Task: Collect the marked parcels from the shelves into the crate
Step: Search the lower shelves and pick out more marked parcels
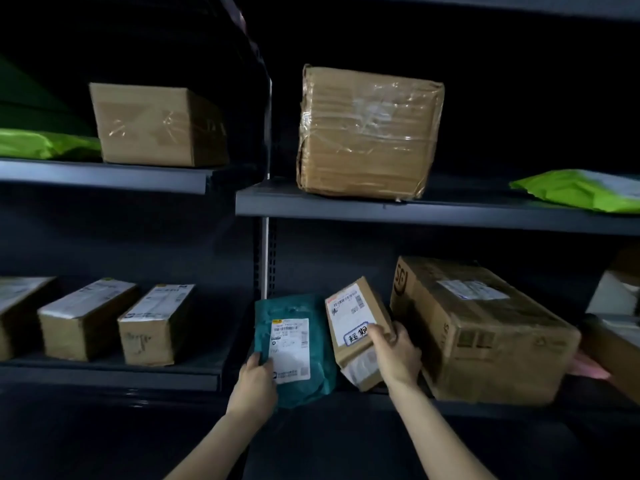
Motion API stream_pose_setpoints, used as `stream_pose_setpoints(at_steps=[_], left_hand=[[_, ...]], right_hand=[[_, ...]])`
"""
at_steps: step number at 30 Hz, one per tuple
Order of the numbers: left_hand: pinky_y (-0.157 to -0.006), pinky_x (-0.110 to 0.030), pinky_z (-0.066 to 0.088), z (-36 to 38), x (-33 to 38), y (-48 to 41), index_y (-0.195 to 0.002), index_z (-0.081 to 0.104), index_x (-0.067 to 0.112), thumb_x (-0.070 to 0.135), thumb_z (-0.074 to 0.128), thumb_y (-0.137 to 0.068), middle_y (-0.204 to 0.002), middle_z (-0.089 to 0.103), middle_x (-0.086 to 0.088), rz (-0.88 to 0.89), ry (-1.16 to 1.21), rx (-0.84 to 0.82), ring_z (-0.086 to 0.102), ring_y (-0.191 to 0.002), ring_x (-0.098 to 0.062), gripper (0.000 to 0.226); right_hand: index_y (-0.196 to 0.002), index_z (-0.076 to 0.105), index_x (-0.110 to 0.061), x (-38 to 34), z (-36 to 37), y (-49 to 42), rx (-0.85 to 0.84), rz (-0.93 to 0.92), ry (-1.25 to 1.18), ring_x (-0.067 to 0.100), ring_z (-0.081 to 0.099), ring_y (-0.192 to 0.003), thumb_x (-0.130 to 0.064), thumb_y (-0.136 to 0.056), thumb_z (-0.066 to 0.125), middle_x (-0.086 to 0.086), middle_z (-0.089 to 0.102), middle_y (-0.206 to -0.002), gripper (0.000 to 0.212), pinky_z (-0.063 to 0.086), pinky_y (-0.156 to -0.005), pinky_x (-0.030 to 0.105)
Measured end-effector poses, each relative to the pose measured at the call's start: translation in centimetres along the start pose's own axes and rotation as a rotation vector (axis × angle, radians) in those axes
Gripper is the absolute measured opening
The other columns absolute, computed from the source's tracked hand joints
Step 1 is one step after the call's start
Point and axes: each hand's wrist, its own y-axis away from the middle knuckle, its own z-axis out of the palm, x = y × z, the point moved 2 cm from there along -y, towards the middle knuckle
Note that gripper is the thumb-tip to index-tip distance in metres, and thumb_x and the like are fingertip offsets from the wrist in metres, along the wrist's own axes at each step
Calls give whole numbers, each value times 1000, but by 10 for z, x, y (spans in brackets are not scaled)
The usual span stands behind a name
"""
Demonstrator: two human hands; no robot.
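Lower centre of the frame, bottom shelf (485, 408): a teal mailer bag (294, 348) is gripped at its lower-left corner by the left hand (254, 382). Just beside it — tilted — a small cardboard box (356, 327) with a handwritten label is grasped by the right hand (394, 355). A large carton (481, 327) is shelved at right.

The teal mailer bag (298, 344) bears a white label; the brown box (360, 327) bears blue-outlined handwriting; the shelves (415, 211) are dark grey.
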Motion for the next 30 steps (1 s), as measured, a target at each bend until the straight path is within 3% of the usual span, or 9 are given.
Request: stream_pose_setpoints(at_steps=[4,11,16,18,23,27,30], left_hand=[[-104,-30,39,-6,0,-6,-138,38,8,-6,38,-87,-156,21,-6,-14,-45,73,26,-139,-26,53],[-103,-33,38,-1,-6,-5,-140,36,9,-7,38,-84,-156,20,-5,-33,-29,55,26,-139,-26,58],[-118,-36,16,-7,15,1,-143,31,12,11,40,-92,-158,12,-12,21,-156,231,10,-145,-29,52],[-116,-33,16,-6,40,4,-143,34,8,23,36,-99,-156,20,-12,85,54,210,16,-145,-26,47],[-106,-30,35,10,91,15,-131,48,3,39,32,-100,-137,51,-15,37,536,-76,47,-127,-25,51],[-113,-38,31,19,100,25,-143,36,10,43,37,-97,-144,46,-9,34,733,-130,43,-132,-21,57],[-116,-33,27,17,108,31,-147,30,25,43,45,-94,-146,42,6,63,932,-139,39,-134,-11,58]], right_hand=[[-125,53,-21,12,5,4,-72,90,-141,33,54,-110,-51,-84,55,9,62,-116,51,43,-98,46],[-117,58,-20,29,3,11,-102,27,-197,22,60,-94,-45,-90,51,3,65,-106,37,48,-86,35],[-120,57,-17,28,3,11,-107,13,-200,17,54,-91,-43,-91,51,5,64,-112,40,40,-81,27],[-121,57,-17,27,2,13,-116,16,-205,19,55,-97,-42,-91,52,5,63,-114,39,39,-82,27],[-125,54,-19,33,-6,32,-138,-38,-178,19,58,-101,-37,-91,53,4,63,-117,38,46,-88,31],[-121,55,-25,36,-20,41,-158,-100,-185,13,59,-99,-30,-92,55,-1,65,-115,30,46,-88,30],[-124,51,-30,29,-29,39,-173,-156,-219,6,58,-98,-29,-93,53,-6,62,-114,32,43,-81,20]])
